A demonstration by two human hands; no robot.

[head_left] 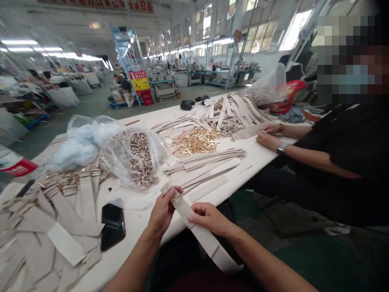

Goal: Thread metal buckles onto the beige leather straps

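Observation:
A pale beige belt strip [202,235] runs slantwise between my two hands, its lower end curling down past the table edge. My left hand [162,209] is closed around its upper end, where a small gold-coloured piece sits across the strip. Further down, my right hand [209,219] pinches the strip between thumb and fingers. Just beyond lie flat beige strips [209,168] and a heap of gold-coloured metal buckle parts [196,142]. To their left, a clear plastic bag [118,156] holds many small beige loops [141,158].
Finished-looking strips with metal ends [60,219] pile up at the left, beside a black phone [113,225]. A co-worker's hands [270,138] handle strips at the right. More strips [237,109] and dark objects [187,105] lie at the table's far side.

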